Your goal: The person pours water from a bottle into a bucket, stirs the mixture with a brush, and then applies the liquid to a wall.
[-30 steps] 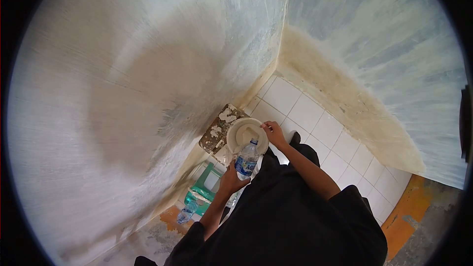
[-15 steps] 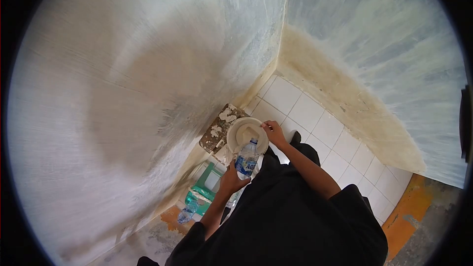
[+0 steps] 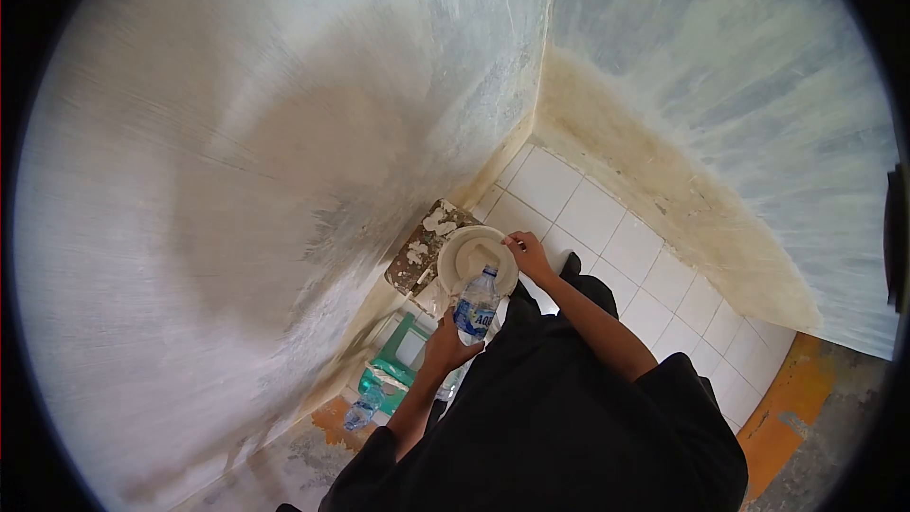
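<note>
A clear plastic bottle [image 3: 476, 305] with a blue label and a blue cap is in my left hand [image 3: 448, 345], whose fingers wrap round its lower part. The bottle's capped end overlaps the near side of a round, whitish bowl [image 3: 445, 264]. My right hand [image 3: 527, 252] pinches the bowl's right rim with closed fingers. Inside the bowl lies a pale lump [image 3: 482, 255]; what it is made of is too small to tell. Under the bowl's left side shows a paint-spattered board or stool [image 3: 409, 263].
A green plastic stool [image 3: 395, 353] stands below the board, close to the left wall [image 3: 284, 180]. Another clear bottle [image 3: 365, 408] lies beside it. White floor tiles [image 3: 588, 214] run along the right wall [image 3: 701, 190]. My black shoe [image 3: 572, 265] shows near the right forearm.
</note>
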Demonstrator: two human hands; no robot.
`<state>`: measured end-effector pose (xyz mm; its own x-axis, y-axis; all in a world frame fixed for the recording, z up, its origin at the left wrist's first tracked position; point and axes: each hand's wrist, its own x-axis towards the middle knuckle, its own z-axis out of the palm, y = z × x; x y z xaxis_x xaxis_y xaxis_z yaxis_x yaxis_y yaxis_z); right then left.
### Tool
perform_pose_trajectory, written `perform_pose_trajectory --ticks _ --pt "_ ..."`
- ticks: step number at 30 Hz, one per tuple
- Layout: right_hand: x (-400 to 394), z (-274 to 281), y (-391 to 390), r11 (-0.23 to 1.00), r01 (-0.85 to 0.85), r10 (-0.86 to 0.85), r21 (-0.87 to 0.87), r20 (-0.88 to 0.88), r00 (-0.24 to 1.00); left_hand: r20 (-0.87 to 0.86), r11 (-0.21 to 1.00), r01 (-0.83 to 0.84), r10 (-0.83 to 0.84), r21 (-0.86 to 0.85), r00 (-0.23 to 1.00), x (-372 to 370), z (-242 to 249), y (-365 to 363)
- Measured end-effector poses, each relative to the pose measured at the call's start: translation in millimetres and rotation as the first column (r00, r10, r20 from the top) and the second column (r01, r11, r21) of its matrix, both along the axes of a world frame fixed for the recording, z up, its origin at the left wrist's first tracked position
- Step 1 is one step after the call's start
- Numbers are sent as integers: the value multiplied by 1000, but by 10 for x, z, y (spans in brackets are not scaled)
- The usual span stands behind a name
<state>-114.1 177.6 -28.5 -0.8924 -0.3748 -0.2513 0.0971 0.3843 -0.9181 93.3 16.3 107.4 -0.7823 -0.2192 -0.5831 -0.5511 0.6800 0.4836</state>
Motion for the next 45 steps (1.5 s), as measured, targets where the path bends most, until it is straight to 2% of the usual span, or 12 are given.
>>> perform_pose_trajectory --ticks 15,20,26,29,32,35,36,39,42,45 --pt "-9 1 -1 1000 -1 1 11 2 1000 15 1000 22 -22 -17 1000 21 -57 -16" --pt "11 24 -28 997 63 -62 -48 21 998 -7 1000 17 -17 1 1000 36 -69 -20" --pt "3 50 -18 998 46 -46 -33 10 999 -283 995 -76 93 71 955 163 -327 15" --pt "4 55 -19 997 57 -55 -51 27 998 -397 979 -147 192 140 897 173 -214 49" --pt "-4 52 -17 998 50 -49 -47 7 999 -540 938 -227 338 263 771 242 -158 -13" --pt "-10 78 -6 1000 21 -22 -22 -25 999 -551 907 -352 420 232 721 326 -39 -184" --pt "-10 97 -5 1000 10 -11 -11 -35 999 -658 877 -421 461 232 596 312 -47 -218" --pt "-4 131 -17 999 17 -19 -39 -41 999 -812 840 -542 327 15 484 236 -181 -507" --pt "1 59 -7 996 -23 24 -81 17 1000 -803 796 -594 428 117 416 -1 -286 -770" --pt "21 46 -11 999 -38 39 13 -101 994 -742 773 -554 561 309 367 -191 -640 -1058"
